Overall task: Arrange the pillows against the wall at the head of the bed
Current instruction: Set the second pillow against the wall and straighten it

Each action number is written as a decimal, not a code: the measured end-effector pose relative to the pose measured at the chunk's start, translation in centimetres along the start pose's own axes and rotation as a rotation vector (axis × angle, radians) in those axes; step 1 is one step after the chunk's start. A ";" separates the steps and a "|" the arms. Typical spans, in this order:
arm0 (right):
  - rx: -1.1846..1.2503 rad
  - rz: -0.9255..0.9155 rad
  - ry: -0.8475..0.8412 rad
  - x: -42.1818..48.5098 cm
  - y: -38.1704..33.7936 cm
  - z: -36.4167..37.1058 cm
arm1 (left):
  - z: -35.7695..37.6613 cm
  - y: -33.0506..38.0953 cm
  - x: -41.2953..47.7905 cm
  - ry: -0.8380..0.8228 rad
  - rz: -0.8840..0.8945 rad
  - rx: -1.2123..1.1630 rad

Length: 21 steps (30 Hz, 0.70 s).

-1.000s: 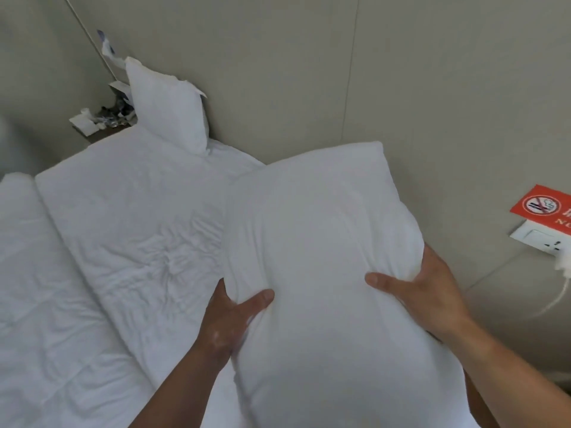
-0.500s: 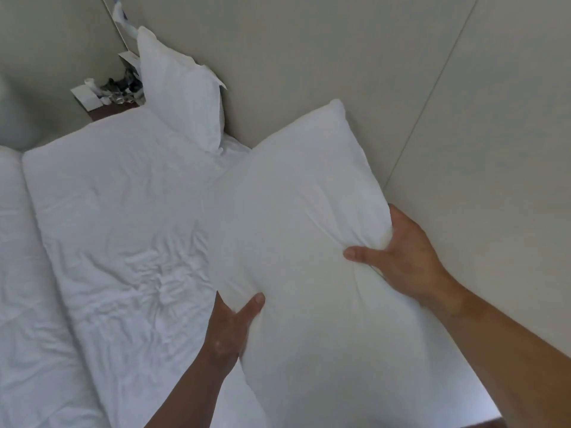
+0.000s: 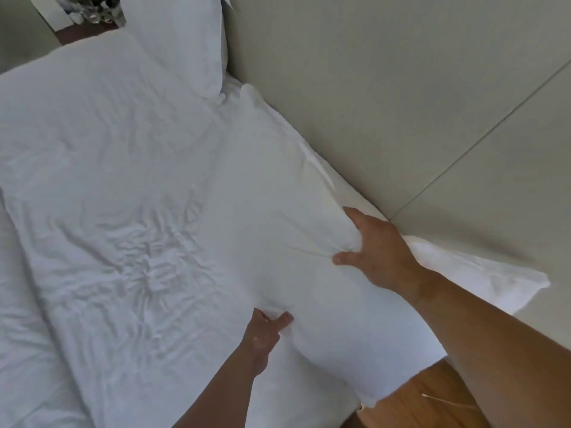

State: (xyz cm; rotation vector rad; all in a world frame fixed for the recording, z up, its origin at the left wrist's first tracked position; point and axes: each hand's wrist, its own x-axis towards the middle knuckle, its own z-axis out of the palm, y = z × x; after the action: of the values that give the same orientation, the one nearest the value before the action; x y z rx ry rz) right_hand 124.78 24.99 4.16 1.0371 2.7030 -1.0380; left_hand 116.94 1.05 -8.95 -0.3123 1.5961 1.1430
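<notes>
A large white pillow (image 3: 278, 211) lies low on the bed alongside the beige wall (image 3: 386, 88), its far corner near the wall. My right hand (image 3: 374, 251) grips its wall-side edge, bunching the fabric. My left hand (image 3: 265, 332) holds its near edge, thumb on top and fingers tucked under. A second white pillow (image 3: 182, 35) stands propped against the wall at the far end of the bed. The white duvet (image 3: 102, 196) covers the bed to the left, wrinkled in the middle.
A dark bedside table (image 3: 77, 32) with small items and a white card sits at the top left. Wooden floor (image 3: 432, 403) with a thin white cable shows at the bottom right. A white sheet corner (image 3: 494, 279) sticks out by the wall.
The pillow has gone down from a raised, upright hold to lying low on the bed by the wall. Both hands kept their grip and moved down and forward. The view tilted downward.
</notes>
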 end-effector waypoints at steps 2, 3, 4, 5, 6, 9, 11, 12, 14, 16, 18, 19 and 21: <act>-0.055 0.032 -0.047 0.8 0.5 2.1 | -1.0 0.1 0.5 0.058 -0.041 0.112; -0.068 0.047 -0.046 1.1 0.5 2.7 | -1.6 0.6 0.8 0.087 -0.032 0.141; -0.073 0.061 -0.036 1.3 0.6 3.0 | -2.2 1.5 0.8 0.116 -0.011 0.164; -0.075 0.074 -0.029 1.5 0.7 3.0 | -2.4 2.9 0.6 0.143 0.036 0.180; -0.080 0.085 -0.032 1.6 0.8 2.8 | -2.7 4.4 0.5 0.176 0.100 0.215; -0.103 0.096 -0.076 1.1 0.6 2.0 | -2.5 10.7 0.3 0.276 0.381 0.519; -0.106 0.086 -0.113 0.6 0.0 1.7 | -1.5 15.4 -0.1 0.280 0.686 0.778; -0.106 0.077 -0.134 0.3 -0.2 1.6 | -0.8 17.7 -0.3 0.242 0.866 0.911; -0.138 0.056 -0.178 -0.3 -0.8 1.2 | 1.2 22.3 -0.9 0.108 1.080 1.248; -0.245 0.025 -0.223 -0.8 -1.1 0.8 | 3.6 26.1 -1.1 0.000 1.042 1.737; -0.291 0.020 -0.275 -1.3 -0.9 0.1 | 5.6 28.6 -0.9 -0.065 0.899 2.155; -0.249 0.038 -0.307 -1.5 -0.4 -0.4 | 6.3 29.6 -0.4 -0.084 0.815 2.281; -0.145 0.073 -0.343 -2.2 0.8 -1.5 | 7.2 31.2 0.6 -0.084 0.688 2.401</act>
State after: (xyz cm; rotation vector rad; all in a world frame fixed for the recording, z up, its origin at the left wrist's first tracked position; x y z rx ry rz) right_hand 127.28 25.11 5.49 0.8383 2.4057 -0.8970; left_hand 99.16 22.60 6.73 1.8200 1.8823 -0.8847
